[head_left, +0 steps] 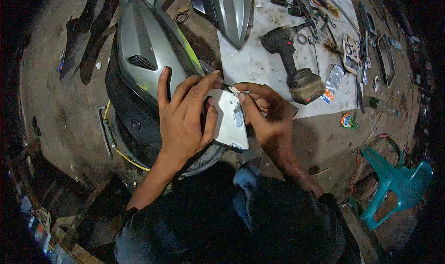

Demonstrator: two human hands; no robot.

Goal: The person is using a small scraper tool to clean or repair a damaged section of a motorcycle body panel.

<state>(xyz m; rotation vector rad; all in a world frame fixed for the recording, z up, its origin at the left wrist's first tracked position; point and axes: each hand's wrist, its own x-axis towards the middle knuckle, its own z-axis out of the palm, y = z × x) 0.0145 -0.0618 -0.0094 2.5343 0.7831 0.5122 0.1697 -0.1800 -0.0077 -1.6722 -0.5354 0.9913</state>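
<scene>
A silver-grey motorcycle body panel (150, 41) lies in front of me, with a black lower part and yellow-green marks along one edge. Its near end is a white section (227, 120) with a patchy, flaked grey-blue area. My left hand (185, 113) rests across the panel with its fingers spread, the thumb over the white section. At the upper edge of that section, my right hand (266, 109) has thumb and forefinger pinched together by a small pale piece (234, 91). What kind of piece it is, I cannot make out. The other right-hand fingers are curled.
Under the panel is a round, dark-rimmed support (199, 164). A dirty cordless drill (292, 62) lies on a stained white sheet (245, 65) with several hand tools. Another silver panel (234, 14) is beyond. A teal plastic part (394, 185) sits at right.
</scene>
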